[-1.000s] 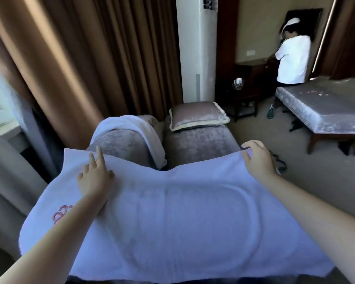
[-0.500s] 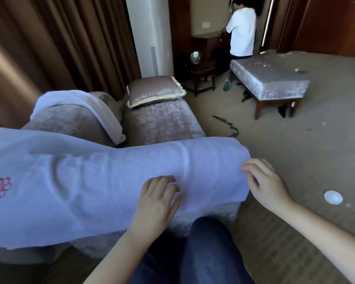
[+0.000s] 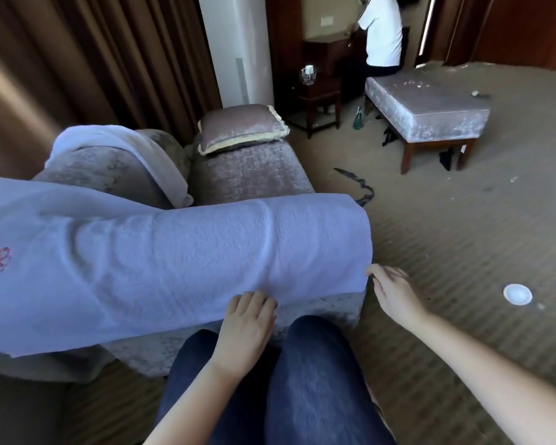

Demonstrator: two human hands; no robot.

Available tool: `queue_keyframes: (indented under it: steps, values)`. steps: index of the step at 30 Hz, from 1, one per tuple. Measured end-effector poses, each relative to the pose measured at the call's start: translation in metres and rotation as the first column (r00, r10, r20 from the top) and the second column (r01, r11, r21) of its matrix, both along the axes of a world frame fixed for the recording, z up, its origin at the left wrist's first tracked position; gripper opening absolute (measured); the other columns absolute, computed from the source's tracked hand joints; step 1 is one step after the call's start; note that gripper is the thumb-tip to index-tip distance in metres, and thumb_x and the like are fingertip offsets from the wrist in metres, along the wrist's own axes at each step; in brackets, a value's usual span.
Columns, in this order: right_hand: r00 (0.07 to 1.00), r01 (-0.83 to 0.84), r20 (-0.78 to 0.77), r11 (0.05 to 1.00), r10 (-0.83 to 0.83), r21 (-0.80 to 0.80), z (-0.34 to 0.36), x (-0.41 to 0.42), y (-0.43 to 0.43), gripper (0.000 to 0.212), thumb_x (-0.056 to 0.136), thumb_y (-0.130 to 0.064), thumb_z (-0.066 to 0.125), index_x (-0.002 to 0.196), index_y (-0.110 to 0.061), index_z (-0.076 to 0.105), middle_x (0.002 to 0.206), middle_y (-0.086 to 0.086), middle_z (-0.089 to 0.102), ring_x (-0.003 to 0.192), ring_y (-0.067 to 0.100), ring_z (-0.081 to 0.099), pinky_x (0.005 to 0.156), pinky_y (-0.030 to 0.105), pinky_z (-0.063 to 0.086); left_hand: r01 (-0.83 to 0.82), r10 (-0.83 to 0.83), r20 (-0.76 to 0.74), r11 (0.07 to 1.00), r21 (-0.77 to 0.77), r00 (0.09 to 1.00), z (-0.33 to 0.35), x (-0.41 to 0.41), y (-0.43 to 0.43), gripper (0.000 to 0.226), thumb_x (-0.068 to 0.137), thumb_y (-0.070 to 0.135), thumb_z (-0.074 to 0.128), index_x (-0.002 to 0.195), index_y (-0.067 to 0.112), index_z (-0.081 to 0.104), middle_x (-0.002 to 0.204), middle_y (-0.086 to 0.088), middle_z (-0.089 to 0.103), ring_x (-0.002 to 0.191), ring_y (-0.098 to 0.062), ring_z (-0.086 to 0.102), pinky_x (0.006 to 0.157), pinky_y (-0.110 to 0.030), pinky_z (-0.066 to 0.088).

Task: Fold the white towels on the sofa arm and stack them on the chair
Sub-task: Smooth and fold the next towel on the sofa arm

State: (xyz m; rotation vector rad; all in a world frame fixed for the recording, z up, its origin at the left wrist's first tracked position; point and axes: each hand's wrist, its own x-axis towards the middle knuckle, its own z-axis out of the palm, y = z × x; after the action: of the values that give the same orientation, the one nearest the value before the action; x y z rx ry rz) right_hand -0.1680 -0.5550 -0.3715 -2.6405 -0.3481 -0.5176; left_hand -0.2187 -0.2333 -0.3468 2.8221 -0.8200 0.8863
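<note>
A white towel [image 3: 161, 258] with a red embroidered emblem near its left end lies spread over the sofa arm in front of me. My left hand [image 3: 247, 329] rests with curled fingers on the towel's near edge, right of the middle. My right hand [image 3: 392, 293] hovers at the towel's right end, fingertips by the near corner; I cannot tell whether they pinch it. A second white towel [image 3: 116, 146] is draped over the sofa back at the upper left.
Beyond the towel lies the grey sofa seat [image 3: 251, 168] with a cushion [image 3: 241, 126]. A padded bench [image 3: 430, 104] stands at the right rear, where a person in a white top [image 3: 382, 30] works. A small white disc [image 3: 517, 293] lies on the carpet. Brown curtains hang on the left.
The view turned right and down. My left hand slid from the towel's far left to its near edge right of the middle; my right hand dropped from the far right corner to the near right corner.
</note>
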Motion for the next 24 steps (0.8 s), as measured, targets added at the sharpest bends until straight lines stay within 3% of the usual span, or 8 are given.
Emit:
queue_keyframes:
  steps: [2, 5, 8, 11, 13, 16, 19, 24]
  values:
    - [0.997, -0.079, 0.021, 0.997, 0.079, 0.025, -0.003, -0.003, -0.001, 0.057, 0.077, 0.019, 0.057, 0.109, -0.027, 0.053, 0.1, 0.005, 0.069, 0.089, 0.031, 0.065, 0.078, 0.042, 0.053, -0.013, 0.013, -0.021, 1.0, 0.007, 1.0, -0.002, -0.002, -0.004, 0.013, 0.079, 0.011, 0.067, 0.087, 0.014, 0.057, 0.085, -0.002, 0.053, 0.077, -0.026, 0.047, 0.071, -0.035, 0.035]
    - [0.975, -0.145, 0.171, 0.989, 0.142, 0.007, -0.001, -0.011, -0.005, 0.052, 0.072, 0.023, 0.061, 0.11, -0.011, 0.07, 0.103, 0.004, 0.071, 0.098, 0.018, 0.061, 0.085, 0.032, 0.047, -0.02, 0.021, -0.046, 1.0, 0.018, 0.999, -0.005, -0.005, -0.009, 0.017, 0.074, 0.007, 0.069, 0.087, 0.014, 0.061, 0.083, -0.002, 0.053, 0.075, -0.025, 0.047, 0.072, -0.034, 0.035]
    - [0.922, -0.139, 0.364, 0.99, 0.133, -0.01, 0.009, -0.02, -0.009, 0.024, 0.08, 0.004, 0.058, 0.092, -0.007, 0.076, 0.09, 0.001, 0.073, 0.094, 0.012, 0.058, 0.083, 0.025, 0.041, -0.072, 0.075, -0.072, 0.997, 0.042, 0.995, -0.01, -0.006, -0.011, 0.031, 0.067, 0.01, 0.076, 0.094, 0.012, 0.06, 0.088, -0.003, 0.055, 0.077, -0.026, 0.047, 0.074, -0.037, 0.035]
    - [0.868, -0.147, 0.475, 0.988, 0.148, -0.039, 0.023, -0.028, -0.016, 0.024, 0.084, -0.004, 0.052, 0.081, -0.008, 0.076, 0.082, -0.002, 0.072, 0.091, 0.009, 0.058, 0.078, 0.028, 0.04, -0.179, 0.182, -0.053, 0.982, 0.065, 0.982, -0.016, -0.005, -0.011, 0.049, 0.057, 0.01, 0.074, 0.101, 0.008, 0.053, 0.097, -0.009, 0.056, 0.083, -0.028, 0.044, 0.079, -0.04, 0.035]
    - [0.852, -0.15, 0.498, 0.987, 0.159, -0.059, 0.032, -0.033, -0.021, 0.025, 0.083, -0.002, 0.051, 0.08, -0.009, 0.075, 0.082, -0.002, 0.072, 0.09, 0.008, 0.059, 0.076, 0.029, 0.04, -0.24, 0.241, -0.004, 0.967, 0.081, 0.97, -0.017, -0.003, -0.007, 0.049, 0.055, -0.006, 0.055, 0.102, 0.006, 0.051, 0.101, -0.011, 0.051, 0.084, -0.03, 0.044, 0.079, -0.042, 0.036]
    - [0.845, -0.149, 0.508, 0.986, 0.164, -0.069, 0.044, -0.036, -0.027, 0.025, 0.085, -0.001, 0.051, 0.082, -0.008, 0.075, 0.085, -0.001, 0.072, 0.09, 0.01, 0.059, 0.077, 0.029, 0.041, -0.303, 0.303, 0.002, 0.952, 0.039, 0.953, -0.008, 0.0, 0.002, 0.045, 0.059, -0.011, 0.032, 0.095, 0.006, 0.052, 0.094, -0.011, 0.051, 0.077, -0.03, 0.043, 0.071, -0.04, 0.036]
    - [0.85, -0.134, 0.51, 0.99, 0.134, -0.037, 0.05, -0.035, -0.029, 0.026, 0.087, 0.0, 0.049, 0.087, -0.006, 0.074, 0.087, 0.003, 0.069, 0.088, 0.016, 0.058, 0.078, 0.027, 0.041, -0.262, 0.262, -0.025, 0.965, 0.006, 0.965, 0.007, -0.001, 0.018, 0.037, 0.056, -0.001, 0.039, 0.089, 0.009, 0.053, 0.086, -0.008, 0.056, 0.075, -0.03, 0.043, 0.065, -0.038, 0.029]
    - [0.909, -0.143, 0.41, 0.981, 0.079, 0.128, 0.061, -0.025, -0.019, 0.027, 0.082, 0.002, 0.042, 0.096, -0.002, 0.065, 0.108, 0.006, 0.06, 0.099, 0.021, 0.055, 0.096, 0.013, 0.035, -0.297, 0.297, -0.096, 0.955, 0.014, 0.95, 0.025, -0.025, 0.078, 0.023, 0.07, 0.016, 0.044, 0.082, 0.011, 0.062, 0.08, -0.004, 0.059, 0.071, -0.031, 0.052, 0.062, -0.039, 0.04]
